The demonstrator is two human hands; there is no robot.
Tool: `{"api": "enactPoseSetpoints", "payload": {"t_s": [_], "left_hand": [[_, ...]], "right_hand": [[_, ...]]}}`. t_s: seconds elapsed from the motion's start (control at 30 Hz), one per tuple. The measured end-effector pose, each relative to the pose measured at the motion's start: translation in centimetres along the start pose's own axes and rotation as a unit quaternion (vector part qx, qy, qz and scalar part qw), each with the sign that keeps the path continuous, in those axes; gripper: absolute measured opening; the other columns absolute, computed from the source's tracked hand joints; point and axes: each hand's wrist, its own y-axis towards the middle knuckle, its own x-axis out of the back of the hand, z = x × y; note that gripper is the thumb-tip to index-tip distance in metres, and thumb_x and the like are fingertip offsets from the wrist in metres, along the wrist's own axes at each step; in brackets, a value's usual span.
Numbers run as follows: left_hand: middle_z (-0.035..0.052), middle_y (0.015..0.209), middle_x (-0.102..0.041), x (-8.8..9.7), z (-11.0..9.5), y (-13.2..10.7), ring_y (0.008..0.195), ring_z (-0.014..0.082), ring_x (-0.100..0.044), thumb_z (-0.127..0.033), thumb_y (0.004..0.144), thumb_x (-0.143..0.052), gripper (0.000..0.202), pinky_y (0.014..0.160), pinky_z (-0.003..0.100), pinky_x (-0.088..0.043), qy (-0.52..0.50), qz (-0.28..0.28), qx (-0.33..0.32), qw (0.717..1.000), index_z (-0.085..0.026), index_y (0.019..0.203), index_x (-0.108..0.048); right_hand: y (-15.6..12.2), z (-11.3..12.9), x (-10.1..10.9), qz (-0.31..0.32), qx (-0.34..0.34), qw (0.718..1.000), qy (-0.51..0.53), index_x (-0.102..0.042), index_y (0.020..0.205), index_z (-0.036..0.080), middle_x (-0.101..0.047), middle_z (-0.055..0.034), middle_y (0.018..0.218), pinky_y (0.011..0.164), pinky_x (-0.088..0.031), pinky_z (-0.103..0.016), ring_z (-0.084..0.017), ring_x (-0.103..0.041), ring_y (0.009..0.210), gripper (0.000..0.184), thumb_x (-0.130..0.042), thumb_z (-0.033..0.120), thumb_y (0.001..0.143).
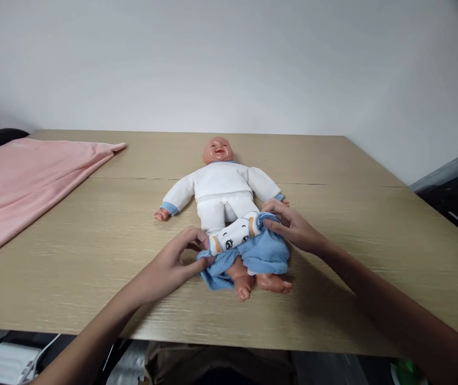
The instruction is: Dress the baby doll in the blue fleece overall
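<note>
A baby doll [221, 187] in a white suit with blue cuffs lies on its back on the wooden table [92, 235], head toward the wall. A pair of blue fleece trousers [261, 255] with a white cartoon waistband is bunched round its legs, and its bare feet stick out below. My left hand [175, 262] pinches the waistband at the doll's right hip. At the other side, by the doll's left hip, my right hand [293, 224] grips the waistband too. Both hands are closed on the cloth.
A pink blanket [20, 182] lies spread over the table's far left corner. A plain wall stands behind the table. Below the front edge are a white box with a cable [8, 363] and something green [407, 371].
</note>
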Motion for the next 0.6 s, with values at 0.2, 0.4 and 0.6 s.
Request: {"api": "enactPoseSetpoints", "payload": {"t_s": [0.2,0.4,0.6], "left_hand": [[0.0092,0.133,-0.065,-0.3,1.2,1.8,0.135,0.0267,-0.058,-0.041,0.109,-0.064,0.018,0.11,0.039,-0.05,0.013,-0.151,-0.044,0.987,-0.026,0.107,-0.055],[-0.0067,0.077,-0.049,1.5,3.8,6.0,0.067,0.0153,-0.046,-0.066,0.097,-0.076,0.048,0.063,0.027,-0.039,-0.073,-0.164,0.002,0.984,-0.026,0.107,-0.053],[0.0076,0.114,-0.065,2.7,3.4,7.0,0.112,0.0251,-0.062,-0.05,0.096,-0.078,0.032,0.101,0.036,-0.052,0.054,-0.192,-0.106,0.974,-0.021,0.098,-0.065]], "right_hand": [[1.5,-0.2,-0.6,-0.03,-0.053,0.996,0.066,-0.06,0.102,0.029,-0.058,0.0046,0.079,0.065,-0.046,-0.029,-0.017,-0.055,0.071,0.047,-0.07,0.075,0.102],[3.5,-1.4,-2.3,-0.04,-0.083,0.993,0.067,-0.052,0.106,0.03,-0.046,0.0097,0.066,0.05,-0.034,-0.028,-0.016,-0.043,0.055,0.063,-0.067,0.089,0.092],[3.4,-0.3,-1.5,-0.039,-0.022,0.999,-0.008,-0.07,0.106,0.025,-0.072,-0.0027,0.102,0.088,-0.054,-0.036,-0.024,-0.067,0.097,0.044,-0.085,0.063,0.089]]}}
